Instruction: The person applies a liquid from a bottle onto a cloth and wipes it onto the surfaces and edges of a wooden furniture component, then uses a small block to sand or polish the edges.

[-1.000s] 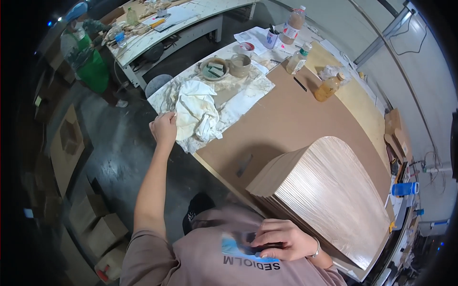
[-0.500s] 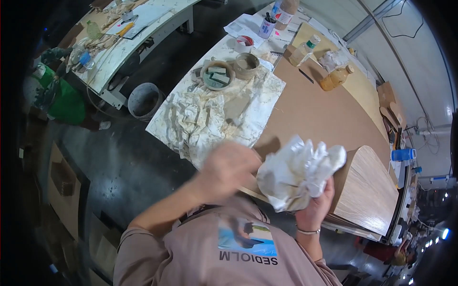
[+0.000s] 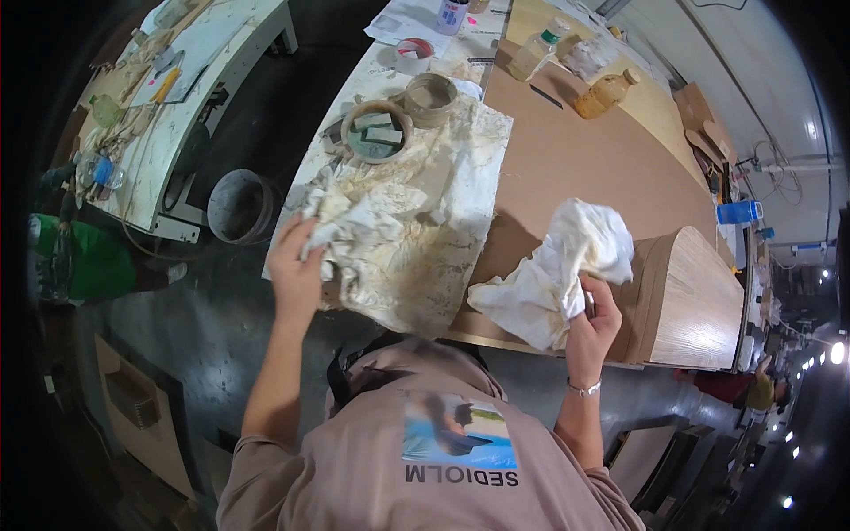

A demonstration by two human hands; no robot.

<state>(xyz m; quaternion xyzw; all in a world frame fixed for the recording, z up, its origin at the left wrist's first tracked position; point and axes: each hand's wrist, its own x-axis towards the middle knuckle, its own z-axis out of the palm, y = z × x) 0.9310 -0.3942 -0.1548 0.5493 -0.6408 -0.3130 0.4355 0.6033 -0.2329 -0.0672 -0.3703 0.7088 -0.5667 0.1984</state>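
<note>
My right hand [image 3: 595,320] is closed on a crumpled white cloth [image 3: 575,261], held above the brown board near the bench's front edge. Yellowish stains mark the cloth's lower folds. At the left, my left hand [image 3: 297,264] has its fingers closed on the edge of a stained, bunched rag [image 3: 359,226]. This rag rests on a soiled white sheet [image 3: 474,186] spread over the bench. Behind it stands a round tub [image 3: 405,146] holding greenish liquid and several small blocks. A second, greyish tub [image 3: 431,99] is beside it.
A stack of curved wood-grain panels [image 3: 695,305] sits right of my right hand. Farther back on the brown board [image 3: 567,168] are an amber bottle [image 3: 606,95] and a clear bottle [image 3: 534,55]. A bucket [image 3: 241,208] stands on the floor at left, near a person in green [image 3: 97,257].
My left hand has moved left from near the white cloth to the stained rag and taken hold of it. The white cloth hangs looser in my right hand. The whole view has shifted.
</note>
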